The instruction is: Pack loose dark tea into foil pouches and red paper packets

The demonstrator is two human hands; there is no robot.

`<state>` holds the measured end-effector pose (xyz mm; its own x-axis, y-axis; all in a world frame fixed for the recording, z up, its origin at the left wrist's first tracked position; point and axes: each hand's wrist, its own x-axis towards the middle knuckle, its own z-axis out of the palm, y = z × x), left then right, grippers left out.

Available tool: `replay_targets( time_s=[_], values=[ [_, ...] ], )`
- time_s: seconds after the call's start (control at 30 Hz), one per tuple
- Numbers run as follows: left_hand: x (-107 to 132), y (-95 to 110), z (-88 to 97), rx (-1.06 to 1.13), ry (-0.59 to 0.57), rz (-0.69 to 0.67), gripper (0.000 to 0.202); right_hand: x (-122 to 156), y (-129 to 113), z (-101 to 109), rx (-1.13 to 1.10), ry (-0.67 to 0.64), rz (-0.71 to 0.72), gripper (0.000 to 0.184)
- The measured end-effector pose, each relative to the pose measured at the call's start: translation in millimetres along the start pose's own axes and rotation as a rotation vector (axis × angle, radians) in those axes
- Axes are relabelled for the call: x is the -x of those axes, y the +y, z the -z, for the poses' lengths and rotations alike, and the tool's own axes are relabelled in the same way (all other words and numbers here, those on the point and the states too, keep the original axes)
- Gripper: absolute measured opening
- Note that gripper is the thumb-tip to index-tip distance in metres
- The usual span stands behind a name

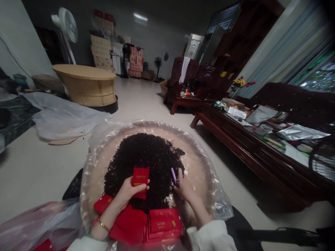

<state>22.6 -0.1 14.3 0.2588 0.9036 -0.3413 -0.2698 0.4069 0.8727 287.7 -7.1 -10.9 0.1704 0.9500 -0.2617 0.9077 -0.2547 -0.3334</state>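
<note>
My left hand (pixel 127 191) grips a small red packet (pixel 140 177) with gold print, held upright with the thumb across its front. My right hand (pixel 184 188) holds a slim purple tool (pixel 173 176) with one finger stretched out beside it; its lower end is hidden by the hand. Both hands are over a heap of dark, loose dried leaves, like tea (pixel 146 150), in a wide round tray lined with clear plastic (pixel 201 164). More red packets (pixel 164 223) lie stacked at the tray's near edge, and others (pixel 128 223) are spread under my left forearm.
Crumpled clear plastic (pixel 68 118) covers the floor at left, before a round woven-sided table (pixel 86 83). On the right stands a long dark wooden table (pixel 222 129) littered with pouches and papers. Boxes (pixel 101 52) and fans (pixel 158 63) stand along the back wall.
</note>
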Motion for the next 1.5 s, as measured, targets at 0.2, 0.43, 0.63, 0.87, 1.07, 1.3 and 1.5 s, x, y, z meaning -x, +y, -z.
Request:
replay_targets(
  time_s=[0.2,0.43,0.63,0.87,1.07,1.3,1.5],
  values=[
    [1,-1,-0.3,-0.018,-0.013,-0.01,0.06,-15,10,3,-0.316,0.114,0.04,0.085],
    [2,1,-3.3,-0.042,-0.039,0.035,0.061,15,-17,40,-0.573,0.031,0.316,0.068],
    [5,2,-4.1,-0.117,-0.096,0.055,0.054,30,-61,73,-0.477,-0.16,0.591,0.065],
    [4,0,-4.0,-0.158,-0.167,0.05,0.05,30,-94,80,-0.37,-0.23,0.644,0.04],
    [4,-1,-3.3,-0.154,-0.17,0.051,0.045,31,-101,76,-0.368,-0.224,0.588,0.025],
    [5,0,-2.3,-0.074,-0.197,0.079,0.056,31,-101,75,-0.382,-0.214,0.546,0.027],
    [5,2,-3.6,0.067,-0.212,0.098,0.064,29,-99,74,-0.403,-0.216,0.527,0.029]
  ],
)
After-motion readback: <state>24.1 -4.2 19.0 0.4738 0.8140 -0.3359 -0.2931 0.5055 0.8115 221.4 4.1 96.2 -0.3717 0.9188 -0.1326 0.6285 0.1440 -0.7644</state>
